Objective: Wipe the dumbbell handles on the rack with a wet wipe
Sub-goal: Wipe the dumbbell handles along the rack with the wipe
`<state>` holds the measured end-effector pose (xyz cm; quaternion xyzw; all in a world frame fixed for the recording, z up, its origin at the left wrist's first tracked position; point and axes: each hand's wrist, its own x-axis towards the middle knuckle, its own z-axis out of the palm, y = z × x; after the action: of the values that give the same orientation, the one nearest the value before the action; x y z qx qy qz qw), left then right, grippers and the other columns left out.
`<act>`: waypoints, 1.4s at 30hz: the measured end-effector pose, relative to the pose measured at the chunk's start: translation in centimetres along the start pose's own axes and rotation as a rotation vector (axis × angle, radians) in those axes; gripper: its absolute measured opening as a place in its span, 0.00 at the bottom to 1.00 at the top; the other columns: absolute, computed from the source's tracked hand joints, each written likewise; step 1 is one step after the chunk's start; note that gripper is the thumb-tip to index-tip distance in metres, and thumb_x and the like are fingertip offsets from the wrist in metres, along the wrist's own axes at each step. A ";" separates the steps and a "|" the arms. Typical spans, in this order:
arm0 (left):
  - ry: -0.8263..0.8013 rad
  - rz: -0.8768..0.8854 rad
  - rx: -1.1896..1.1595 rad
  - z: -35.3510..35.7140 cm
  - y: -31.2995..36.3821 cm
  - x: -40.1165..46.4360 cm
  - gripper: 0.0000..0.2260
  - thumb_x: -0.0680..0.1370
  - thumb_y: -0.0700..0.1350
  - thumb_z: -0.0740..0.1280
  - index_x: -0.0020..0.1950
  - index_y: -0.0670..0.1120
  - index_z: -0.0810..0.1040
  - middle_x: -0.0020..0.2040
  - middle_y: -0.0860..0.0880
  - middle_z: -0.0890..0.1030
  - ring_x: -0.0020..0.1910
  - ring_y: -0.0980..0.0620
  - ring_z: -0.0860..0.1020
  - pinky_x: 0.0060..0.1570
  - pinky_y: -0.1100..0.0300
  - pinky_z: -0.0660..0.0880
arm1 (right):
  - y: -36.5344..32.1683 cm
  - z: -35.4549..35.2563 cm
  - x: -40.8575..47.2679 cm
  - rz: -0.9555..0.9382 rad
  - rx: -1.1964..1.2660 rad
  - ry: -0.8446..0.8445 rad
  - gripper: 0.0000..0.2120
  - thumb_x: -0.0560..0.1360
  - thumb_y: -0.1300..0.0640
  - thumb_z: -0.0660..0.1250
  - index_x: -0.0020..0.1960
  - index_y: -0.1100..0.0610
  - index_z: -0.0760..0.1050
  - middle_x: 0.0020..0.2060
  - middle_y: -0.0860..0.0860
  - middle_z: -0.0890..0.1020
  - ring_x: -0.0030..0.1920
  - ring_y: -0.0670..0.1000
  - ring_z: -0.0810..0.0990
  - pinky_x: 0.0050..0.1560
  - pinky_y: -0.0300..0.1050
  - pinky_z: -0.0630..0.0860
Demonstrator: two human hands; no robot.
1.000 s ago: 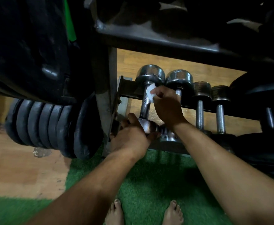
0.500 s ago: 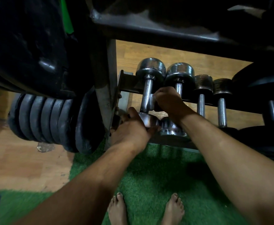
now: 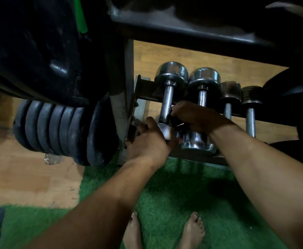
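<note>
Several dumbbells lie across the low rack (image 3: 143, 88). The leftmost chrome dumbbell (image 3: 167, 105) shows its knurled handle. My left hand (image 3: 150, 141) grips that dumbbell's near head. My right hand (image 3: 195, 115) is curled against the lower part of the same handle, just right of it. The wet wipe is hidden under its fingers. A second chrome dumbbell (image 3: 203, 81) lies right beside the first, its handle partly covered by my right hand.
Two smaller dark dumbbells (image 3: 230, 94) (image 3: 251, 105) lie further right. A stack of black plates (image 3: 57, 128) sits left of the rack post (image 3: 122, 97). An upper shelf (image 3: 183, 29) overhangs. Green turf (image 3: 174, 194) and my bare feet (image 3: 193, 230) are below.
My right hand slid down the leftmost dumbbell's handle from near the far head to its lower part. The white wipe is now out of sight. My left hand stayed put.
</note>
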<state>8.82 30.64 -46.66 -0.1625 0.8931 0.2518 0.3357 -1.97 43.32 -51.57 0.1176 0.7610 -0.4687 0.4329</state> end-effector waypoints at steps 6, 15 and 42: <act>-0.014 -0.014 -0.005 -0.2 0.2 -0.1 0.42 0.73 0.72 0.66 0.73 0.47 0.54 0.76 0.40 0.64 0.67 0.35 0.74 0.67 0.34 0.67 | -0.1 -0.3 -0.2 0.029 -0.003 -0.056 0.10 0.75 0.68 0.60 0.36 0.65 0.74 0.31 0.60 0.71 0.28 0.54 0.68 0.31 0.43 0.63; -0.004 -0.006 0.043 0.0 0.1 0.0 0.48 0.75 0.73 0.62 0.80 0.45 0.43 0.81 0.38 0.54 0.74 0.35 0.68 0.72 0.34 0.62 | -0.2 -2.7 -2.3 -0.215 -0.090 0.093 0.10 0.68 0.67 0.76 0.47 0.62 0.78 0.38 0.63 0.83 0.35 0.56 0.83 0.39 0.48 0.81; 0.012 0.008 -0.057 0.4 -0.3 -0.1 0.44 0.76 0.71 0.65 0.78 0.47 0.49 0.80 0.39 0.57 0.72 0.34 0.69 0.73 0.33 0.59 | -7.4 0.9 -0.2 -0.483 -1.499 0.134 0.11 0.78 0.59 0.62 0.55 0.54 0.81 0.47 0.53 0.83 0.40 0.54 0.78 0.37 0.45 0.72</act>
<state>9.22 30.64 -46.91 -0.1701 0.8882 0.2773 0.3244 -5.72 38.73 -47.08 -0.3458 0.9030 0.0961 0.2363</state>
